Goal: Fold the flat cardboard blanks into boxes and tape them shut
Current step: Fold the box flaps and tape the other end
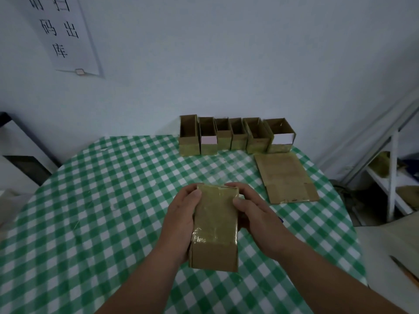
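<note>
Holding the folded box (215, 225) between both hands, the person keeps it just above the counter (102, 200), near the front edge and centred before the body. The box's long axis runs away from the person, slightly tilted, with its taped face upward and its near end closest to the camera. The left hand (181, 220) grips the left wall, thumb laid over the top far corner; the right hand (254, 214) grips the right wall, thumb pressing the taped top near the far end. The fingers (234, 185) of both hands curl round the far end of the box, so both hands are grasping it and neither is free. Both hands lie equally near; the box sits between the palms.

A row of open boxes (235, 135) stands upright along the far edge of the counter against the wall, well apart from the hands. A flat blank (285, 177) lies on the counter to the right, between that row and the right hand, nearer the right hand than the left. Judged from this layout, the held box appears taped on one face, and it would most likely go to the row next.

The counter carries a green and white checked cloth. A paper notice (63, 35) hangs on the pale wall at upper left. A white shelf frame (392, 177) stands at right.
</note>
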